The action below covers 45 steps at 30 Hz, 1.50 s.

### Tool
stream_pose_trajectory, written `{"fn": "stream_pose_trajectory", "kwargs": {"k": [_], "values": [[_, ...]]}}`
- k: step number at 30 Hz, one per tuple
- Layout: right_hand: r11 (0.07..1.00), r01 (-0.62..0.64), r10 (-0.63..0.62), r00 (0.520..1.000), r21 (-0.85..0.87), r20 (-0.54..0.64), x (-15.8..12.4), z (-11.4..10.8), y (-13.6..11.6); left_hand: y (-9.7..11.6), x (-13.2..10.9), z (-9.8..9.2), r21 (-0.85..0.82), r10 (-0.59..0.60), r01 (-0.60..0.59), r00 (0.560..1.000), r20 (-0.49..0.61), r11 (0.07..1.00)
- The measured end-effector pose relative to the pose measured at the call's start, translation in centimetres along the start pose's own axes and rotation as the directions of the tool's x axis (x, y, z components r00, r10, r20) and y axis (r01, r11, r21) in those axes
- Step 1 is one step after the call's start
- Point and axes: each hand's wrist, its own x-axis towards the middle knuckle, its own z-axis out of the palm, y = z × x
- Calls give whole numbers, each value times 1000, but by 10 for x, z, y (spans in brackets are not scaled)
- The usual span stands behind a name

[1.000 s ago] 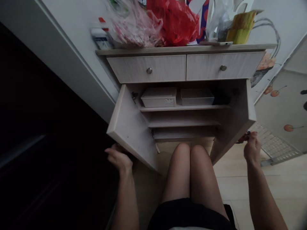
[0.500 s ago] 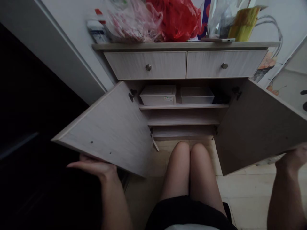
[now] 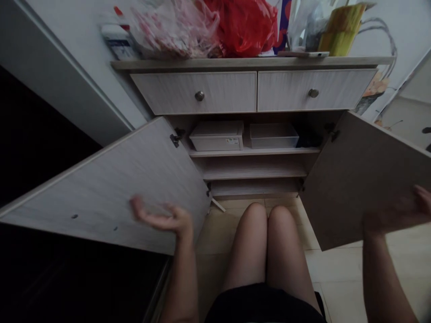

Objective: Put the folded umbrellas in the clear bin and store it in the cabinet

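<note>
A pale wood-grain cabinet (image 3: 215,63) stands before me with its two lower doors swung outward. My left hand (image 3: 168,219) is in front of the inner face of the left door (image 3: 141,170); its fingers are spread and slightly blurred, with nothing in them. Over by the right door (image 3: 363,170), my right hand (image 3: 397,217) is dim and smeared, fingers stretched out and holding nothing visible. Whether either hand touches its door, I cannot tell. On the upper shelf sit a lidded white box (image 3: 217,136) and a translucent plastic bin (image 3: 273,136).
Two drawers with round knobs, the left drawer (image 3: 202,85) and the right drawer (image 3: 313,85), are shut. The top carries a white bottle (image 3: 117,42), a pinkish plastic bag (image 3: 178,31), a red bag (image 3: 247,29) and a yellow package (image 3: 340,31). My knees (image 3: 267,220) face the lower shelves.
The left door has swung wider. My left hand has left its edge and moved right, to the door's inner side. My right hand has come off the right door's edge and moved inward.
</note>
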Motion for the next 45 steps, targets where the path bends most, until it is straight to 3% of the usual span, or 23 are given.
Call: {"fn": "stream_pose_trajectory", "kwargs": {"k": [2,5,8,11,15,17,19,22,26,30,33,35,38,43,45], "values": [[979,193,-198,975,65,104,-3,29,-8,24,-8,44,-129,16,13,975,222,992],[938,330,-345,874,103,341,3,91,-17,58,-19,121,-303,217,-68,843,492,951],[923,378,-363,781,78,508,11,162,-20,82,-30,196,-390,386,-127,588,711,912],[886,462,-355,657,16,665,16,223,-19,97,-39,255,-387,424,-176,331,843,905],[784,616,-291,467,-72,835,20,273,-16,108,-43,301,-386,433,-338,74,898,859],[737,668,-259,414,-98,873,23,286,-15,109,-43,313,-388,426,-440,-14,904,810],[716,689,-234,392,-115,890,25,293,-13,109,-42,320,-390,418,-519,-70,906,760],[713,689,-219,391,-127,894,27,299,-9,106,-42,328,-379,402,-589,-99,910,714],[703,703,-239,370,-103,898,32,301,-9,100,-41,334,-375,395,-580,-98,913,723],[693,719,-288,351,-59,891,40,292,-14,94,-36,330,-377,408,-540,-67,910,752],[685,727,-314,360,-53,878,48,274,-17,94,-30,316,-415,462,-481,-23,887,773],[682,731,-344,368,-40,864,52,255,-17,96,-26,298,-464,522,-450,6,853,763],[685,728,-422,363,30,831,52,212,-17,96,-19,257,-533,616,-443,56,786,721],[692,694,-548,325,199,771,24,116,-27,87,-15,160,-586,708,-457,155,689,670],[688,684,-569,299,244,766,8,79,-33,81,-19,120,-595,728,-471,167,665,651]]}}
